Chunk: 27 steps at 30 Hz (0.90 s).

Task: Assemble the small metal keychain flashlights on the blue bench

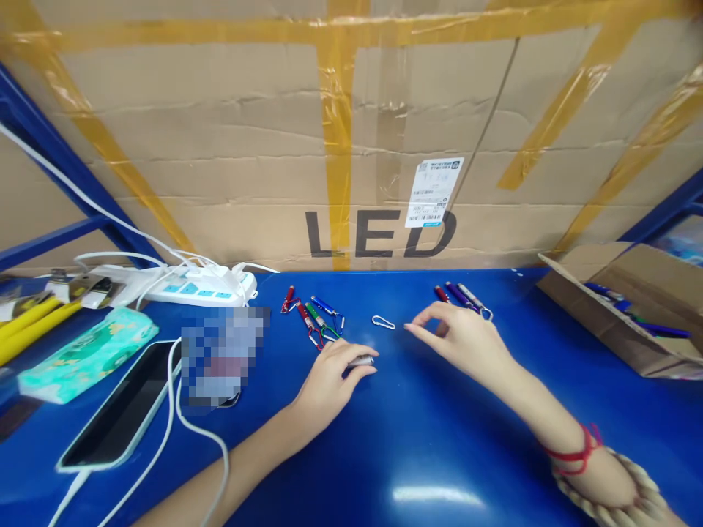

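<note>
Here, on the blue surface (pixel 417 439), left hand (pixel 329 384) curled down and closed around a small silver keychain light (pixel 361 361), only its metal tip poking out toward the right past the fingers, probably pinned low against the surface for steadiness. Right hand (pixel 466 340) held open and relaxed, holding nothing, forefinger and thumb stretched leftward toward a loose silver carabiner clip (pixel 383 322) lying just beyond the fingertips, not yet touched. Just behind the left hand, a small heap of coloured keychain lights (pixel 314 315) in red, green and blue, clips already attached, bunched together as if set aside as one lot. Behind the right hand, a second smaller group of lights (pixel 464 296), red, purple and silver, lying side by side, one with a ring at its end. At the right edge, an open cardboard box (pixel 609 322) tipped toward the surface, with more blue and dark lights visible inside; how full, impossible to tell. Further left, a phone (pixel 124 413) on a white cable (pixel 209 439), a teal tissue pack (pixel 88 355), a white power strip (pixel 203 285), and yellow tools (pixel 33 322), all well apart from the hands. Across the back, a large taped carton (pixel 351 146) marked LED, standing as a wall.
</note>
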Tool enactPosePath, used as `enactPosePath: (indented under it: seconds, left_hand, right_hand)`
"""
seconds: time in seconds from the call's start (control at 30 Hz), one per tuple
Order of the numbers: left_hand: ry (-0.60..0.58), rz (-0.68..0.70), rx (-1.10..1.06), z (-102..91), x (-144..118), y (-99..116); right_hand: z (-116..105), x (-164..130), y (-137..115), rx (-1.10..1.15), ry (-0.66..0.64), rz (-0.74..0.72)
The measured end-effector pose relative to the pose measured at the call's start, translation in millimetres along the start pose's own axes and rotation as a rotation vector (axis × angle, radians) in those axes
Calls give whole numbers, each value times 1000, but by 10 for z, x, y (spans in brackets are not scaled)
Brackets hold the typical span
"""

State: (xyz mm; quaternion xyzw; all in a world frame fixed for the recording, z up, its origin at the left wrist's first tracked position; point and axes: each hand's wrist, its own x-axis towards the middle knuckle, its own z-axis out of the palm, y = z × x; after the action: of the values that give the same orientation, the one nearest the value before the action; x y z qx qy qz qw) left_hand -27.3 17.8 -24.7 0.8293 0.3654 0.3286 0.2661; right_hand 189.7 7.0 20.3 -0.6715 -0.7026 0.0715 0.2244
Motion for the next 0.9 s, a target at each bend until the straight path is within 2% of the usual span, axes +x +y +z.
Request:
enactPosePath:
  seconds: [0.1, 0.2, 0.37, 0.47, 0.6, 0.67, 0.77, 0.9]
  left_hand:
    - [26, 128, 8, 6, 36, 68]
    - [-19, 243, 122, 65, 140, 121]
    - [-191, 481, 299, 344, 474, 185]
    - [-305, 486, 355, 569, 680, 210]
    - [-329, 475, 352, 762, 864, 208]
    - [-325, 446, 378, 777, 900, 208]
    - [-253, 399, 421, 699, 847, 255]
    - [-175, 390, 430, 444, 488, 465]
  right_hand:
    - [-100, 47, 121, -251, -91, 77]
    - [-123, 68, 176, -286, -197, 64]
    - [-177, 50, 141, -212, -139, 40]
    - [-202, 23, 131, -158, -96, 102]
    - [-201, 24, 216, -185, -109, 186]
    - [-218, 44, 289, -177, -112, 213]
    - [-282, 71, 409, -118, -49, 220]
    - [-359, 78, 570, -83, 66, 219]
